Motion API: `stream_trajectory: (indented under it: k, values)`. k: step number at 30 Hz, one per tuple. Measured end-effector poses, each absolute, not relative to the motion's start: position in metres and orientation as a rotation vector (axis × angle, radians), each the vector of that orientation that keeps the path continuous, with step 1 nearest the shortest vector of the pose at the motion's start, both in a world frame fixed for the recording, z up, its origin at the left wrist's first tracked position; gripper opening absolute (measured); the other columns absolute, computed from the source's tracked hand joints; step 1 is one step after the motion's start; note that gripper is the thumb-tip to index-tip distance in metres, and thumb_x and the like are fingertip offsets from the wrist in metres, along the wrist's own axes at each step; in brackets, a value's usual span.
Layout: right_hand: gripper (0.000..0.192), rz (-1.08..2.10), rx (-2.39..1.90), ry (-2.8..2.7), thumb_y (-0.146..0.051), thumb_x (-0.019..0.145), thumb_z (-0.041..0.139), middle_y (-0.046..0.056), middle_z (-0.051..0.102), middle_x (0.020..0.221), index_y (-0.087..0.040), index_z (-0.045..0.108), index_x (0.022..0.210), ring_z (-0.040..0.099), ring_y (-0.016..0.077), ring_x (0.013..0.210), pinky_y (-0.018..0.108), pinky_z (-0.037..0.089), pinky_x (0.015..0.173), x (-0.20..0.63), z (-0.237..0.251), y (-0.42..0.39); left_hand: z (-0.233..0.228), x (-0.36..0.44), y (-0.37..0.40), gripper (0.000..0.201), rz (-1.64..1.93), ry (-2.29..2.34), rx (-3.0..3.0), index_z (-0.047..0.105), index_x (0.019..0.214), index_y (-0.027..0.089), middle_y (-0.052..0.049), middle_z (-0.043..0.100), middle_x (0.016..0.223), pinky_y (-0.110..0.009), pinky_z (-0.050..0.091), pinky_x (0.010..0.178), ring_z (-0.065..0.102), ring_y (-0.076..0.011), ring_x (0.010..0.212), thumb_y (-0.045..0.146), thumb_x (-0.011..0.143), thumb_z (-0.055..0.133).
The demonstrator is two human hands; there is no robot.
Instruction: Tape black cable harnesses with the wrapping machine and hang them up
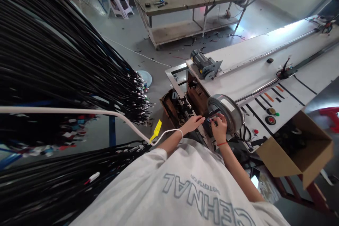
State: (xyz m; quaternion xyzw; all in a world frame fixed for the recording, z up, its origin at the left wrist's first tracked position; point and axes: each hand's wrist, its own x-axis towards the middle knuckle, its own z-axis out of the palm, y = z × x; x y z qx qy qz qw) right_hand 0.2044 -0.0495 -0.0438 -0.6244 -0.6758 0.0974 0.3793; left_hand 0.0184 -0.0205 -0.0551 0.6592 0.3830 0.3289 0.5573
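My left hand [194, 123] is closed, its fingertips pinching near the end of a thin black strip [212, 113], which may be a cable or tape. Close beside it, my right hand [219, 129] has its fingers curled around a small dark piece [215, 123] too small to name. Both hands are at the near end of the long white workbench [233, 81]. Right behind them stands a round grey drum [230, 114] with a pale label. A white cord [169, 130] with a yellow tag [156, 130] passes by my left wrist.
Bundles of black cables [66, 56] hang on the left. A motor [202, 63] sits on the bench's far corner. An open cardboard box [312, 155] is at the right, near a red button [270, 120]. Another long table [185, 0] stands across the aisle.
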Motion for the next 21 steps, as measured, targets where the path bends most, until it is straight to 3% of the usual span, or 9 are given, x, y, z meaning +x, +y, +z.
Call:
stream_trajectory:
  k: [3, 5, 9, 13, 17, 21]
  values:
    - [0.01, 0.447, -1.641, -1.643, -0.031, 0.084, 0.051, 0.008, 0.062, 0.085, -0.021, 0.051, 0.088, 0.061, 0.0253, 0.077, 0.04, 0.053, 0.074, 0.204, -0.037, -0.053, -0.055, 0.018, -0.02, 0.045, 0.783, 0.901, 1.586, 0.051, 0.07, 0.017, 0.003, 0.046, 0.06, -0.025, 0.032, 0.058, 0.042, -0.0111, 0.058, 0.054, 0.094, 0.038]
    - [0.014, 0.484, -1.66, -1.636, -0.031, 0.083, 0.051, 0.007, 0.061, 0.08, -0.021, 0.049, 0.093, 0.06, 0.0247, 0.071, 0.038, 0.053, 0.069, 0.201, -0.03, -0.053, -0.055, 0.018, -0.019, 0.043, 0.779, 0.9, 1.613, 0.051, 0.069, 0.017, 0.003, 0.048, 0.06, -0.025, 0.033, 0.058, 0.043, -0.0112, 0.058, 0.049, 0.095, 0.038]
    - [0.025, 0.434, -1.54, -1.832, -0.03, 0.088, 0.045, 0.012, 0.064, 0.096, -0.018, 0.051, 0.109, 0.063, 0.0254, 0.085, 0.039, 0.053, 0.079, 0.193, -0.015, -0.045, -0.057, 0.019, -0.017, 0.039, 0.704, 0.938, 1.734, 0.055, 0.07, 0.016, 0.0, 0.054, 0.061, -0.025, 0.034, 0.058, 0.048, -0.0125, 0.059, 0.04, 0.097, 0.039]
    - [0.05, 0.366, -1.532, -1.987, -0.027, 0.089, 0.045, 0.016, 0.061, 0.114, -0.012, 0.038, 0.137, 0.062, 0.023, 0.078, 0.042, 0.053, 0.082, 0.192, -0.011, -0.032, -0.053, 0.023, -0.021, 0.036, 0.572, 1.013, 1.934, 0.063, 0.08, 0.014, -0.006, 0.066, 0.074, -0.025, 0.043, 0.066, 0.06, -0.0165, 0.07, 0.035, 0.099, 0.04]
    - [0.047, 0.157, -1.371, -2.191, -0.021, 0.088, 0.045, 0.017, 0.061, 0.116, -0.011, 0.044, 0.134, 0.061, 0.0276, 0.098, 0.052, 0.041, 0.103, 0.186, -0.013, -0.027, -0.042, 0.031, -0.035, 0.028, 0.44, 1.227, 2.096, 0.065, 0.1, 0.014, -0.012, 0.071, 0.092, -0.03, 0.05, 0.079, 0.067, -0.0221, 0.084, 0.034, 0.097, 0.046]
    - [0.037, 0.126, -1.321, -2.262, -0.018, 0.092, 0.041, 0.015, 0.059, 0.122, -0.014, 0.051, 0.128, 0.055, 0.027, 0.116, 0.049, 0.043, 0.102, 0.178, -0.005, -0.045, -0.047, 0.033, -0.049, 0.027, 0.419, 1.224, 2.098, 0.065, 0.106, 0.014, -0.012, 0.072, 0.095, -0.031, 0.052, 0.081, 0.068, -0.0228, 0.086, 0.033, 0.095, 0.05]
